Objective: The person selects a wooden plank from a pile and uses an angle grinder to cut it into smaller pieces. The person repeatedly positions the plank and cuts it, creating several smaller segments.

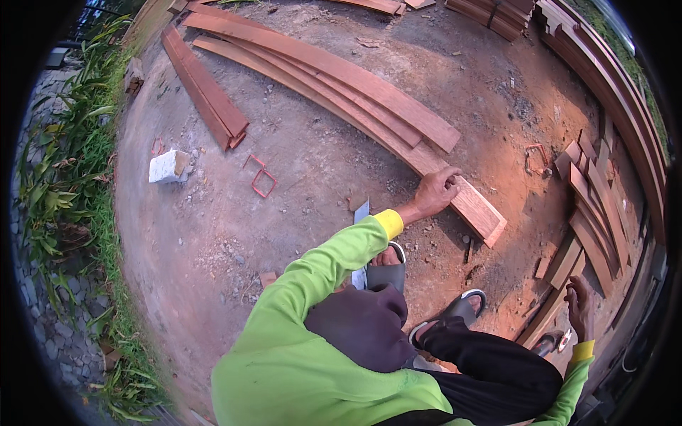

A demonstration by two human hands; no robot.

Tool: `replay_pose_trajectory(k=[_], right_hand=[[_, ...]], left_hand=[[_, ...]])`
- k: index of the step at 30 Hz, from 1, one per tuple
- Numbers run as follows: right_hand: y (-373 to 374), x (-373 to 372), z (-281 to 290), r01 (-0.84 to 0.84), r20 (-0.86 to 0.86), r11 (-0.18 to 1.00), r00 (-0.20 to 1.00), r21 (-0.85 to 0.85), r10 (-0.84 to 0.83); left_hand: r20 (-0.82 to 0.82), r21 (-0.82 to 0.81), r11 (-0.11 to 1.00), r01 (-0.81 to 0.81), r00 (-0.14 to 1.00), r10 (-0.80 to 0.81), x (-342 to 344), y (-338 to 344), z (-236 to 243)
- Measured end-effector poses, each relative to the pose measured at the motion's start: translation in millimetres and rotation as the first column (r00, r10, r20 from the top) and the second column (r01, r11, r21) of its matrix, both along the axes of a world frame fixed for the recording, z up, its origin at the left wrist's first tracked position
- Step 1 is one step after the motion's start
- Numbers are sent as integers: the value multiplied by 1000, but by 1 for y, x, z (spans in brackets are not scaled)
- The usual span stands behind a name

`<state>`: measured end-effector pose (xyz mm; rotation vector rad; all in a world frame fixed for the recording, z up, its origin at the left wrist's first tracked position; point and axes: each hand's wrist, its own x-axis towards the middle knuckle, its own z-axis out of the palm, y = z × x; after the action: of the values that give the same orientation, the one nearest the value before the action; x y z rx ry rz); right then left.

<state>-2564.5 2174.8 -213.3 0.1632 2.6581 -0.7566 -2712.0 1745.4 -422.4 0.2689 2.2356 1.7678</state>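
My left hand (435,192) is at the near end of a long reddish-brown wooden board (477,207), touching its top. The fingers are curled in with the thumb against them; whatever they may pinch is too small to make out. That board lies on the ground among several others, stacked unevenly (341,78). Off to the right, my right hand (580,307) is raised beside a pile of short wooden offcuts (597,213), fingers loosely bent and apart, holding nothing visible. A flat grey metal strip (361,211) passes under my left forearm, partly hidden.
Two narrow boards (206,89) lie at the left, near a white block (169,166) and red square wire loops (263,183). Long planks (625,85) line the right edge. Below my right hand sits a dark object with a pale round part (565,341). Plants (67,177) border the left.
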Motion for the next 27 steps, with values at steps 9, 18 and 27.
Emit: replay_pose_trajectory(k=[9,18,27], right_hand=[[8,9,-27,4,156,1000,988,-19,-1],[-76,-45,-96,-521,170,852,846,60,505],[-321,-219,-179,-594,-464,799,683,98,564]], left_hand=[[-566,-243,708,-663,690,451,-89,-151,-24],[-518,-400,184,-898,387,763,-12,-332,-69],[-633,-605,29,-796,503,589,30,-344,-84]])
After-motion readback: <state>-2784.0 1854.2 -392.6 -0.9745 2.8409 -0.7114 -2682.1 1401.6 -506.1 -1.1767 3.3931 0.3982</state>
